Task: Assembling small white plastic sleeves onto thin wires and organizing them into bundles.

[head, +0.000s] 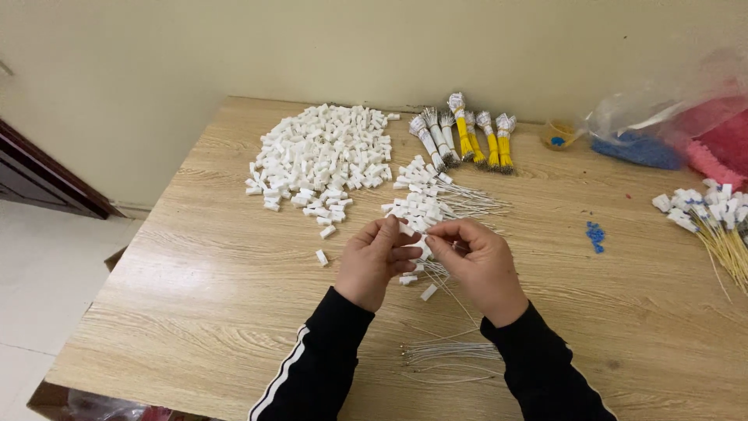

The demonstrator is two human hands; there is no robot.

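From the head camera, both hands are working close together over the middle of a pale wooden table [195,312]. The left hand [375,261] is curling its fingers and pinching a small white plastic connector [406,229] between thumb and forefinger, while the right hand [479,265] is closing its fingertips on a thin white wire [446,290] that is trailing down toward the near edge; the wire's tip and the connector are meeting between the two hands, though the exact contact is too small to make out. Just beyond the hands, a small heap of connectors already on wires [428,201] is lying, and farther back to the left a large pile of loose white connectors [323,156] is spreading out. Bundles of white and yellow wires [467,136] are resting near the far edge. Loose wires [452,352] are lying between the black sleeves. At the right, yellow wired connectors [713,222], blue bits [596,234] and plastic bags [670,129] are sitting.
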